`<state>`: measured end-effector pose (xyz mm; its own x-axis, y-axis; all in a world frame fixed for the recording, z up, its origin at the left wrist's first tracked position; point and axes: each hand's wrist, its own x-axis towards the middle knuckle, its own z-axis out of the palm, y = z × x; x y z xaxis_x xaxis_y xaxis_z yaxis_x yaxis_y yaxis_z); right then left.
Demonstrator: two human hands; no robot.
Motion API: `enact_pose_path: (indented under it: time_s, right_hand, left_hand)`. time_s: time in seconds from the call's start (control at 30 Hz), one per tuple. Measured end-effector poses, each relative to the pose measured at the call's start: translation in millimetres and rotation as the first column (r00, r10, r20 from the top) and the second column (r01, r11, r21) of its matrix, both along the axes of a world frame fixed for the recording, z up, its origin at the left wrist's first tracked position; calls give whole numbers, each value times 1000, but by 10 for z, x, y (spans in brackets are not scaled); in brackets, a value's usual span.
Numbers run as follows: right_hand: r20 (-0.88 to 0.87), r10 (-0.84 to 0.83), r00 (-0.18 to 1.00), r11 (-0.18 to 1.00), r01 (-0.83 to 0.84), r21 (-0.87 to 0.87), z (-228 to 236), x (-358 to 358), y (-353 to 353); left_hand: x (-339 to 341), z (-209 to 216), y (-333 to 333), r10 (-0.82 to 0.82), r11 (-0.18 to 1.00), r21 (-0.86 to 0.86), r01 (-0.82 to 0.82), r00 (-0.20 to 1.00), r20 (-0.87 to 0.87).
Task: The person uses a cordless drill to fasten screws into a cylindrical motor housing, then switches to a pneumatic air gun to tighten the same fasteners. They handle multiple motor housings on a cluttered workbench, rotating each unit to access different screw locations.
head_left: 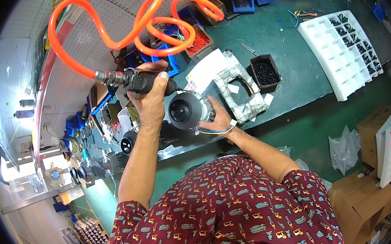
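Shirt (pixel 243 213) fills the lower frame; mid-frame, I have the left grip (pixel 150 100) closed round the driver (pixel 142 82), right grip (pixel 218 119) clasping the motor (pixel 184 111). Fastening seems underway, unfinished.

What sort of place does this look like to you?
Likely an assembly workshop. The handheld tool on a coiled orange hose, the green workbench, and the white compartment tray holding small black parts suggest it.

From the dark round part (pixel 184 111), the coiled orange hose (pixel 115 45) crosses eleven o'clock; at two, the patterned frame (pixel 253 104) and box (pixel 270 84) obstruct, open tabletop (pixel 305 71) beyond.
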<state>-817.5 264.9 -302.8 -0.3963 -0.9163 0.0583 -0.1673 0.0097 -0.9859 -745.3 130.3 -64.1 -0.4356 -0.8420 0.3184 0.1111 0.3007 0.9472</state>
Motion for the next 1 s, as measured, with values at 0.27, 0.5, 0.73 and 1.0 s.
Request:
enact_pose_path:
  time_s: [0.27, 0.5, 0.73, 1.0]
  right_hand:
    - [-16, -14, 1000, 1000, 13, -12, 43, -1, 24]
    - [-1, -48, 999, 996, 48, 69, 31, 33, 48]
    - [82, 3, 997, 998, -7, 58, 133, 28, 36]
    - [22, -22, 1000, 994, 19, 111, 166, 41, 22]
  left_hand:
    - [738, 354, 140, 112, 982, -137, -132, 983, -146]
    - [1315, -111, 447, 132, 991, 28, -129, 967, -219]
    - [1331, -185, 510, 44, 998, 54, -26, 931, -362]
    - [1378, -304, 458, 104, 991, 115, -70, 941, -322]
